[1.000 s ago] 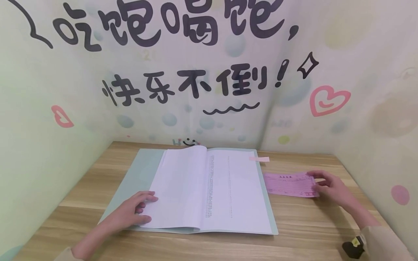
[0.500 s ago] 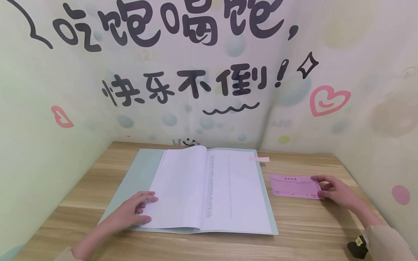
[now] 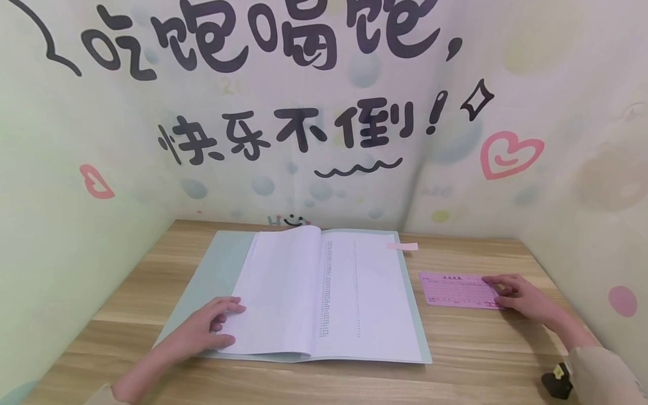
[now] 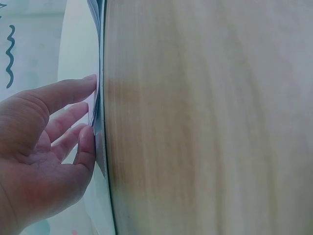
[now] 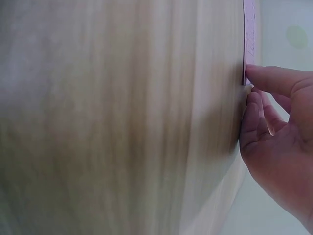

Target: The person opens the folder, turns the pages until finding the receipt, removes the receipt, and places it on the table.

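Note:
A pale blue-green folder (image 3: 230,247) lies spread on the table, with white printed pages (image 3: 374,298) inside and a turned-over page (image 3: 278,287) bulging at the fold. My left hand (image 3: 210,326) rests on the left page near its lower outer edge, fingers relaxed. In the left wrist view that hand (image 4: 56,132) has its fingertips at the sheets' edge. To the right of the folder lies a pink printed slip (image 3: 455,289), flat on the wood. My right hand (image 3: 521,298) touches the slip's right end with thumb and fingertips, loosely bent, its thumb on the edge in the right wrist view.
A pale pink tab (image 3: 405,246) sticks out from the folder's upper right edge. By the right sleeve (image 3: 599,374) sits a small black object (image 3: 556,382) with a yellow patch. The wooden table (image 3: 481,349) meets lettered walls (image 3: 304,197) behind and at both sides.
My right hand has drawn the pink slip to the right, away from the folder's edge, and the slip now lies flatter. The left hand and folder have stayed in place.

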{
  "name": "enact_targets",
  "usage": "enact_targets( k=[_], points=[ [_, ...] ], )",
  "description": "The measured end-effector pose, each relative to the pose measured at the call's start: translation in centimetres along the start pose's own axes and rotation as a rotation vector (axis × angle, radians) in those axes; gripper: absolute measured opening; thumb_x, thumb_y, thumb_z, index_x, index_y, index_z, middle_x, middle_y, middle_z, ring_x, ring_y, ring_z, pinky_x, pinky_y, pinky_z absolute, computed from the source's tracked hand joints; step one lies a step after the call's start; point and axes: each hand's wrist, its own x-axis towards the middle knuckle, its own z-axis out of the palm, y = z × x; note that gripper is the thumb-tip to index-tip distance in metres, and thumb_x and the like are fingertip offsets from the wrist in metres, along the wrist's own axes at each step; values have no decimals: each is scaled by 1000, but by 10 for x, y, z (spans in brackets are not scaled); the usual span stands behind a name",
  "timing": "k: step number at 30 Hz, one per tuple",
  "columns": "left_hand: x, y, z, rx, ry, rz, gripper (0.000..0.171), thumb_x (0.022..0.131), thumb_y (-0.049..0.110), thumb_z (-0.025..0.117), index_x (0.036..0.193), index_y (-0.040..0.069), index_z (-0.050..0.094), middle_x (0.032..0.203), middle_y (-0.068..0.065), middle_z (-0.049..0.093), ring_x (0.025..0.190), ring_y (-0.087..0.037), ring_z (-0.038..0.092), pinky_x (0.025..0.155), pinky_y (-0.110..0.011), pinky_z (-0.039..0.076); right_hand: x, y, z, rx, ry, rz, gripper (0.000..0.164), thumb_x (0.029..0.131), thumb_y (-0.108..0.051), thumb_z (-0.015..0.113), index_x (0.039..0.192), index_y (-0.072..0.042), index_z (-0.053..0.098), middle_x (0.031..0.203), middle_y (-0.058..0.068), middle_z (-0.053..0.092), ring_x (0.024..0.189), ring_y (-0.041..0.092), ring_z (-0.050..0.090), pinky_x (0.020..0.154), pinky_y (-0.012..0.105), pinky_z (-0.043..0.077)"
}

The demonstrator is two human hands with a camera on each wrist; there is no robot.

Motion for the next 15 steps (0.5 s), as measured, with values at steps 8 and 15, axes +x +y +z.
enact_targets(
  k=[8, 15],
  points=[
    [1, 0, -2, 15, -9, -8, 55, 83, 29, 78, 131, 8, 60, 146, -19, 48, 102, -8, 53, 87, -18, 52, 0, -1, -3, -4, -29, 8, 49, 90, -16, 69, 135, -1, 57, 133, 28, 51, 95, 5, 45, 76, 19, 39],
    [0, 1, -2, 28, -3, -11, 57, 83, 28, 77, 133, 8, 58, 144, -18, 52, 99, -4, 52, 86, -18, 51, 1, 1, -2, -19, -25, 17, 48, 90, -15, 69, 135, -2, 58, 132, 29, 51, 100, 16, 47, 76, 21, 39]
  ],
)
